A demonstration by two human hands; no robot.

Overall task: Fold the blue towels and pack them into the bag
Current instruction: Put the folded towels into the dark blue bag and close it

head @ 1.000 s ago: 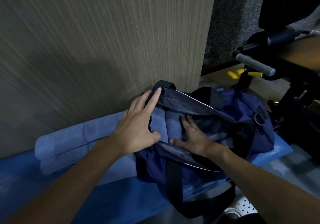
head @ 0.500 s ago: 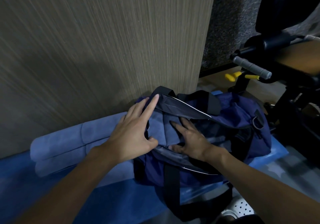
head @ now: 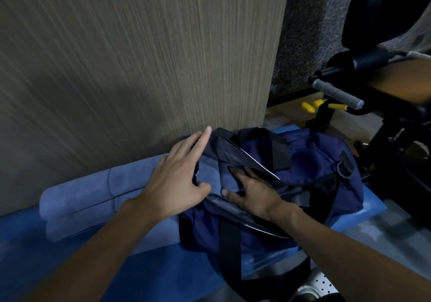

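Both hands are spread flat with nothing pinched between the fingers. On the near side of the opening, the right hand (head: 253,194) lies palm down on the folded towel (head: 213,177) inside the bag (head: 310,161), fingers fanned and pointing into the mouth, the thumb stretched toward the left along the near zipper edge. On the left end of the bag rests the left hand (head: 177,182), its index finger extended up to the dark flap by the black handle strap (head: 276,149), its thumb tucked down onto the towel just beside the right thumb (the two nearly meet).

That towel is a soft, matte, napped cloth of pale dusty blue, folded into a flat pad; only the part between the two hands shows, the rest being under the palms or the flap. Made of smooth navy woven fabric, slumped and creased, the bag has wide black webbing straps and a thin bright line of zipper along its open lip. A metal ring hangs at its right end.

To the left, two more rolled towels (head: 88,199) of the same fuzzy blue lie stacked against a grained wall panel (head: 140,68), apart from the bag. Everything sits on a smooth blue mat (head: 144,271).
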